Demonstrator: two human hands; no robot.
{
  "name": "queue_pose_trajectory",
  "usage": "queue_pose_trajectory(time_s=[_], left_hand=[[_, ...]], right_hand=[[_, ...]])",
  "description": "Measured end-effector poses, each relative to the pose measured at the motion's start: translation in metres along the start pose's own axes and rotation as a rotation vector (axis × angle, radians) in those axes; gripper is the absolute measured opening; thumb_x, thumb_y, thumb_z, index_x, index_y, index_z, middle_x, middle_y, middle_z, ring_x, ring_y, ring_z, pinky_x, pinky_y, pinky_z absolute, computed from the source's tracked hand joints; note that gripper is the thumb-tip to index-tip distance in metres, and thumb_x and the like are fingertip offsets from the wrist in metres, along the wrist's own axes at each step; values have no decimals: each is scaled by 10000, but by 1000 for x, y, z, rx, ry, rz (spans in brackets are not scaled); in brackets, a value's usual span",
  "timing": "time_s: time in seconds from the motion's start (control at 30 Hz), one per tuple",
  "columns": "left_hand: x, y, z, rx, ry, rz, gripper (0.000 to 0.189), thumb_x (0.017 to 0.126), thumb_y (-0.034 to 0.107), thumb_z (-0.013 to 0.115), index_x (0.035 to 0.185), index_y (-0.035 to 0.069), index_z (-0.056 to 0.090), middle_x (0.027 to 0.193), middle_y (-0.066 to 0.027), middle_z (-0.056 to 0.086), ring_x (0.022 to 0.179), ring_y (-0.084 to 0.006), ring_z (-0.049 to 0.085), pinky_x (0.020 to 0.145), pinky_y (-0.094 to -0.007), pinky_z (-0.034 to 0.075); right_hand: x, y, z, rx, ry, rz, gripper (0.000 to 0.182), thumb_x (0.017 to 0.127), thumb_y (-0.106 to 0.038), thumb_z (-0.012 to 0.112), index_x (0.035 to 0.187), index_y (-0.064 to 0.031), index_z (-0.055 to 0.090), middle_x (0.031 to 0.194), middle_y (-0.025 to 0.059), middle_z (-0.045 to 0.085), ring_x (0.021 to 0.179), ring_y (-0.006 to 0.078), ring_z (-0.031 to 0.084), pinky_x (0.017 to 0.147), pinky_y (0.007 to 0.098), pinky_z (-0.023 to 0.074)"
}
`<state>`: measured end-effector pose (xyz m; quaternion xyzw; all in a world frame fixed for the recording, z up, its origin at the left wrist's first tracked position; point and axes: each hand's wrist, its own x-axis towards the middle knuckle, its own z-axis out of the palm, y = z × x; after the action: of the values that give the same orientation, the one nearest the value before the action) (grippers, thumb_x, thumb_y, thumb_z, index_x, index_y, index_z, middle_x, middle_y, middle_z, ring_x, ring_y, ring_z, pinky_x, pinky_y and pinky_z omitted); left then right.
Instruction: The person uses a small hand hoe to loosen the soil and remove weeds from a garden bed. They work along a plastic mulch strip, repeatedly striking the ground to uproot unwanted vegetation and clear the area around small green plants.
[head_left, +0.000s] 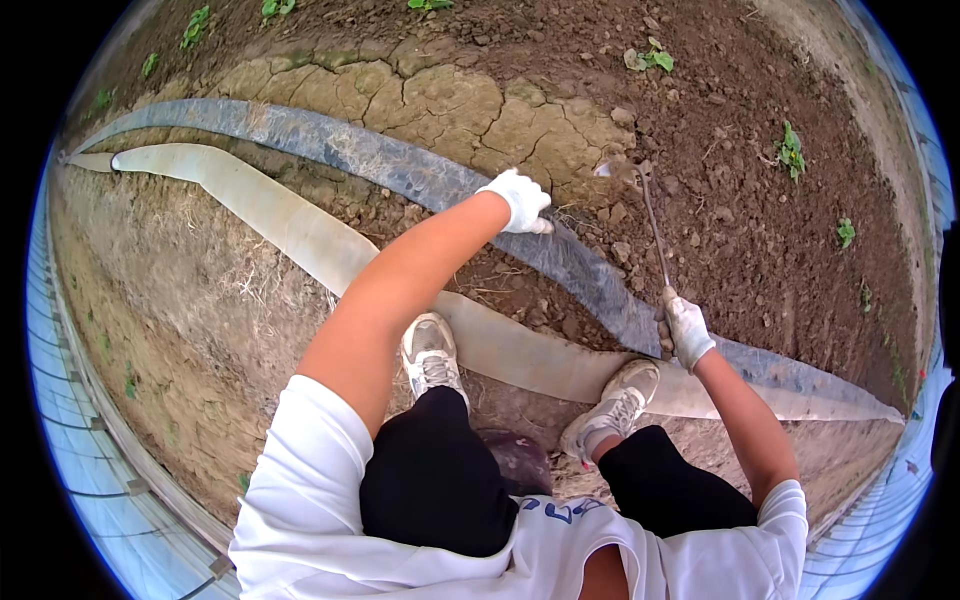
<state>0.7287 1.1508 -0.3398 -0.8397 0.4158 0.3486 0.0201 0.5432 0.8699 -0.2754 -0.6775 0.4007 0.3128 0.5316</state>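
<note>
My right hand (684, 330), in a white glove soiled at the fingers, grips the handle of a thin-shafted hand hoe (654, 217). The tool's head rests at the soil near the edge of a cracked crust of dry earth (450, 112). My left hand (519, 202), also in a white glove, is over a grey-blue plastic strip (360, 150); its fingers look curled, but whether they hold anything cannot be seen. A pale flat hose (270, 217) runs nearer to me, under or beside my shoes.
Small green seedlings (790, 151) stand in the brown tilled soil, with another plant (652, 57) beyond the tool. My shoes (433, 352) are at the pale hose. A dark rounded object (517, 459) lies between my legs. Clear film walls (90, 510) curve round the rim.
</note>
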Motion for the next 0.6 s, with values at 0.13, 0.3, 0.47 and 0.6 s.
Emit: queue_pose_trajectory(time_s=[0.13,0.3,0.47,0.6], left_hand=[[-55,26,2,-137,-63,87,485,858,508,453,877,64,650,869,-154,655,816,-329,630,732,-417,500],[-128,67,60,-244,-346,-136,482,875,466,443,998,41,636,928,-145,648,881,-292,634,778,-387,501],[-131,63,126,-88,91,-265,565,821,480,522,1196,57,512,1155,-142,552,1053,-288,539,940,-447,387],[-126,59,135,-186,17,-228,608,763,510,578,1179,70,525,1175,-127,512,1140,-287,451,998,-482,297]], right_hand=[[8,15,-9,-65,-22,-40,423,878,-468,517,755,-65,486,504,15,416,364,124,384,333,279,324],[27,27,0,-317,-93,-171,325,888,-378,523,793,-68,498,534,-4,441,383,97,414,349,267,343],[59,-36,103,-606,-118,-564,365,855,-378,541,871,-14,562,646,176,566,619,303,585,582,370,450],[79,-55,169,-790,-128,-670,408,872,-420,476,933,-21,535,799,254,599,782,418,579,709,449,455]])
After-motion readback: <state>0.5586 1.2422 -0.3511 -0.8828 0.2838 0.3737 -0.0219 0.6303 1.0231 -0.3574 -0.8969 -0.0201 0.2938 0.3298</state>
